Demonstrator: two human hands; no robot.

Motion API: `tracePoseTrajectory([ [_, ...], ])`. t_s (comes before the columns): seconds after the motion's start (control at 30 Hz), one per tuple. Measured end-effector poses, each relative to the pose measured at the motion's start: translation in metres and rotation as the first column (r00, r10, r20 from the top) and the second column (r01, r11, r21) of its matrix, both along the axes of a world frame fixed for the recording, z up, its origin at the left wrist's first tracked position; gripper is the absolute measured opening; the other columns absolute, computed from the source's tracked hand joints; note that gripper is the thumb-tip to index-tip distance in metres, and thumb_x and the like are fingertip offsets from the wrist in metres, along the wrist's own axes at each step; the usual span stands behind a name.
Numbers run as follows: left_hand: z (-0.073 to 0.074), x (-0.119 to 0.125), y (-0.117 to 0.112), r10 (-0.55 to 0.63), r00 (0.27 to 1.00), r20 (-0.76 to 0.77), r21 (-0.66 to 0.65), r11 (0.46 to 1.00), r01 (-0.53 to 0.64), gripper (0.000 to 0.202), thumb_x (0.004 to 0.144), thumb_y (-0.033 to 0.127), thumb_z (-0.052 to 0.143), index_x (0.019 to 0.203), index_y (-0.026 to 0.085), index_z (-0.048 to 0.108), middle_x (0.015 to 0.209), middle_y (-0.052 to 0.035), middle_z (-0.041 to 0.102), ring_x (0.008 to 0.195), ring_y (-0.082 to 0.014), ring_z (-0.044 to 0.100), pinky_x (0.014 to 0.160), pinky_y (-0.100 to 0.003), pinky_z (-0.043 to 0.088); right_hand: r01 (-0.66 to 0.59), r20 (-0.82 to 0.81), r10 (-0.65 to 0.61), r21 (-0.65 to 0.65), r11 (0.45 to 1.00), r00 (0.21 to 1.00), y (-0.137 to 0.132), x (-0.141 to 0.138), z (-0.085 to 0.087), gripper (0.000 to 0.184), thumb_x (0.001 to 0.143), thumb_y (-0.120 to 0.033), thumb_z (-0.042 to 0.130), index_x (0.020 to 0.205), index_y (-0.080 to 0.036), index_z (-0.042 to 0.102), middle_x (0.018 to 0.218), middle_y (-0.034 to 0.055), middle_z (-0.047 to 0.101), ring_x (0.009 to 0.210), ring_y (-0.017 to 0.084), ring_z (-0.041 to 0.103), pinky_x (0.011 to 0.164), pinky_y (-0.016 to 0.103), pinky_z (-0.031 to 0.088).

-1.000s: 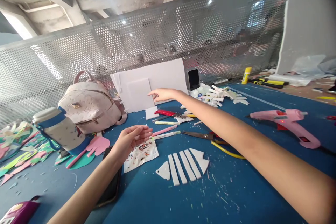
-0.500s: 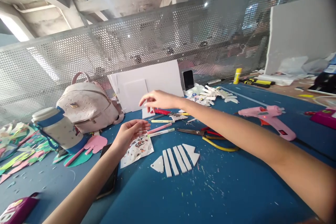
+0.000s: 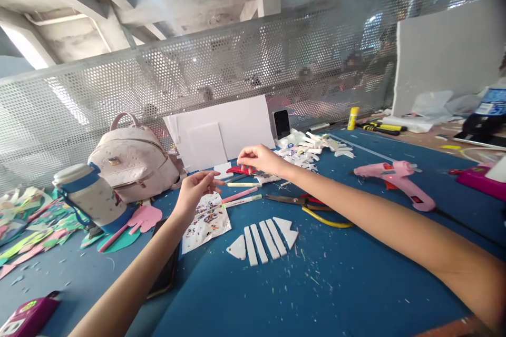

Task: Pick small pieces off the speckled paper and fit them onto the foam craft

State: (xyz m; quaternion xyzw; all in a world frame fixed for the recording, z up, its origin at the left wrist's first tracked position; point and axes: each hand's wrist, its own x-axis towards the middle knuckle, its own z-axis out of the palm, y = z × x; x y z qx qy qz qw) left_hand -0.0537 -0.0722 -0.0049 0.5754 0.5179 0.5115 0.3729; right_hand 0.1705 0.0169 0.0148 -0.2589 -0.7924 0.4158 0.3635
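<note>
My left hand [image 3: 195, 192] hovers over a white paper sheet [image 3: 215, 229] strewn with dark specks, thumb and fingers drawn together. My right hand [image 3: 259, 160] is raised above a red-handled tool [image 3: 239, 170], its fingers bent into a loose pinch. Whatever either hand holds, if anything, is too small to make out. In front of them lie white foam strips [image 3: 259, 243] between a pointed piece [image 3: 237, 248] with a hole and a notched tail piece [image 3: 286, 231], laid out like a fish. Pens [image 3: 241, 201] and yellow-and-red-handled scissors [image 3: 326, 218] lie just behind.
A pink hot glue gun [image 3: 395, 176] stands at right, its cord trailing off. White scraps [image 3: 304, 150], a glue stick [image 3: 353, 118] and a propped phone [image 3: 281, 124] are at the back. At left are a bottle [image 3: 90, 200], a backpack [image 3: 130, 160] and a phone [image 3: 164, 274] under my forearm.
My right hand has moved right and slightly down, away from the left hand, and its fingers are more bent. The left hand has shifted slightly up. The foam pieces lie as before.
</note>
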Motion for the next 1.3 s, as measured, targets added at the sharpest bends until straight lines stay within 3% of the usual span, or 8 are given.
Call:
tracePoseTrajectory([
  [0.2,-0.002,0.003,0.009,-0.011,1.000,0.029,-0.064,0.998,0.013,0.042,0.072,0.053,0.075,0.089,0.016,0.062,0.086,-0.0117,0.077,0.074,-0.0219,0.074,0.065,-0.027,0.049,0.053,0.013,-0.054,0.072,0.996,0.998,0.011,0.009,0.000,0.020,0.087,-0.029,0.058,0.084,-0.012,0.067,0.069,0.0017,0.065,0.050,0.007,0.053,0.054,0.021,0.042],
  [0.37,0.006,-0.001,0.015,-0.051,0.962,-0.270,0.066,0.995,0.071,0.029,0.069,0.044,0.078,0.073,0.016,0.072,0.095,-0.0118,0.076,0.094,-0.0238,0.069,0.078,-0.027,0.050,0.152,0.077,-0.181,0.293,0.944,0.980,0.010,0.008,0.001,0.017,0.085,-0.030,0.063,0.081,-0.015,0.073,0.078,0.0019,0.064,0.072,0.012,0.055,0.070,0.025,0.041],
  [0.47,0.013,-0.002,0.017,-0.022,0.940,-0.340,0.090,0.994,0.055,0.025,0.068,0.041,0.077,0.073,0.016,0.075,0.082,-0.0077,0.075,0.078,-0.0192,0.067,0.070,-0.025,0.048,0.227,0.088,-0.281,0.384,0.895,0.956,0.008,0.006,-0.001,0.013,0.084,-0.029,0.067,0.083,-0.019,0.075,0.090,0.0029,0.058,0.077,0.013,0.053,0.079,0.028,0.042],
  [0.6,0.024,0.002,0.012,-0.088,0.978,-0.187,0.000,0.996,0.090,0.028,0.068,0.042,0.077,0.077,0.016,0.074,0.075,-0.0059,0.073,0.068,-0.0154,0.063,0.069,-0.026,0.049,0.297,-0.025,-0.317,0.428,0.853,0.948,0.004,0.003,-0.003,0.011,0.086,-0.028,0.067,0.084,-0.020,0.074,0.109,0.0060,0.049,0.094,0.017,0.054,0.089,0.030,0.043],
  [0.77,0.036,0.004,0.008,0.031,0.955,-0.295,0.122,0.993,0.006,0.025,0.070,0.042,0.075,0.077,0.018,0.077,0.105,-0.0121,0.073,0.102,-0.0247,0.063,0.087,-0.033,0.046,0.334,-0.086,-0.337,0.491,0.804,0.938,-0.001,0.002,0.000,0.012,0.087,-0.026,0.066,0.079,-0.021,0.073,0.121,0.0072,0.049,0.114,0.023,0.051,0.099,0.036,0.040],
  [0.87,0.039,0.003,0.010,0.106,0.927,-0.359,0.204,0.978,-0.033,0.025,0.068,0.042,0.075,0.075,0.017,0.077,0.096,-0.0097,0.073,0.092,-0.0229,0.063,0.077,-0.030,0.045,0.268,-0.097,-0.251,0.447,0.854,0.963,-0.002,0.001,0.003,0.016,0.089,-0.026,0.061,0.079,-0.019,0.072,0.110,0.0069,0.061,0.099,0.019,0.058,0.088,0.032,0.044],
  [1.03,0.036,0.008,0.010,-0.001,0.969,-0.249,0.087,0.996,0.024,0.029,0.069,0.043,0.076,0.080,0.016,0.076,0.073,-0.0027,0.069,0.061,-0.0105,0.049,0.060,-0.023,0.039,0.108,-0.094,-0.088,0.235,0.966,0.992,-0.003,-0.002,0.005,0.024,0.087,-0.032,0.060,0.081,-0.013,0.072,0.076,0.0035,0.069,0.063,0.011,0.055,0.063,0.024,0.042],
  [1.3,0.034,0.011,0.009,-0.068,0.984,-0.164,0.023,0.997,0.073,0.030,0.068,0.042,0.078,0.080,0.014,0.074,0.072,-0.0017,0.065,0.057,-0.0070,0.043,0.057,-0.020,0.036,0.014,-0.086,0.001,0.175,0.985,0.996,-0.008,-0.005,0.004,0.028,0.083,-0.037,0.066,0.086,-0.012,0.077,0.080,0.0053,0.073,0.068,0.013,0.062,0.063,0.023,0.045],
])
